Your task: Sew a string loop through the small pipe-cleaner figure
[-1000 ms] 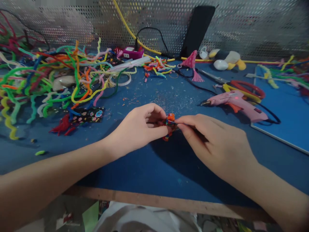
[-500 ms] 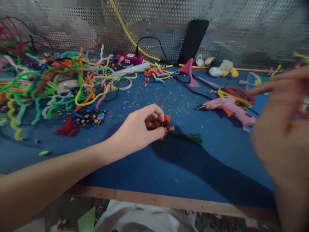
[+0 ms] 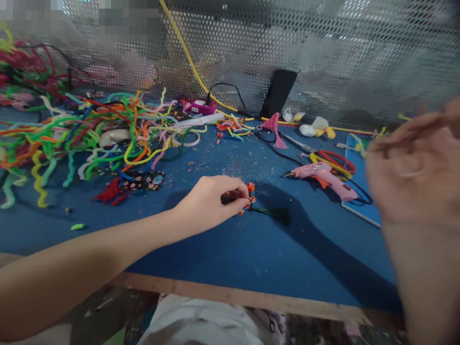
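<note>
Blue table (image 3: 223, 249): left hand (image 3: 208, 203) pinches ornament (image 3: 248, 196) mid-surface, front edge clear.

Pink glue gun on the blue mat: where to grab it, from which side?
Probably take the pink glue gun by its handle end, the thick part angling toward the right at about, coming from above on the near side. It lies flat with the nozzle pointing left, and red-and-yellow scissors and black cable crowd its far side.
</note>
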Demonstrator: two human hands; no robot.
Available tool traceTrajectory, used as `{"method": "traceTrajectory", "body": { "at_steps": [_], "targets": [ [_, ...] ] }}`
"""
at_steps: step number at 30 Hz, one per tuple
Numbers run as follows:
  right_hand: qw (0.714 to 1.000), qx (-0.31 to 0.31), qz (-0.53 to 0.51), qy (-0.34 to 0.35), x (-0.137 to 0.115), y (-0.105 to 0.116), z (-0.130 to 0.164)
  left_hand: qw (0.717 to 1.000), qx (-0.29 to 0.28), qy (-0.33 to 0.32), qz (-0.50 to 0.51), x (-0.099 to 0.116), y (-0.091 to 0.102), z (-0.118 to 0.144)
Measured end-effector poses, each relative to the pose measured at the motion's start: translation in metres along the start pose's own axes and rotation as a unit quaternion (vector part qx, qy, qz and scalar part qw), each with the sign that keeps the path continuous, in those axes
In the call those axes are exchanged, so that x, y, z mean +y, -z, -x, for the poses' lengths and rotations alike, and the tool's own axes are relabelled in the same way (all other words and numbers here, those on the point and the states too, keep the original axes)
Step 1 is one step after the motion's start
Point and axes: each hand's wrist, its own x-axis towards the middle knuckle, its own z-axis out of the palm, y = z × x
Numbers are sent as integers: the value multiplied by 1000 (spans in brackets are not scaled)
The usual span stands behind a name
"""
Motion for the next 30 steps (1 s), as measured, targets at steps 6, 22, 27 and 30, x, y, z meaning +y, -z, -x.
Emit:
{"method": "traceTrajectory", "body": {
  "at_steps": [6,22,27,30],
  "targets": [
    [966,0,-222,-131,-39,-83,50,981,-54,-132,-130,-9,7,1],
    [988,-126,-35,-79,-50,-100,85,998,14,2,-54,3,5,0],
    [982,-167,33,-84,-62,-99,89,999,-3,43,-10,13,2,5],
    [981,-161,81,-78,-66,-101,90,998,-16,57,-5,14,1,6]
  ]
}}
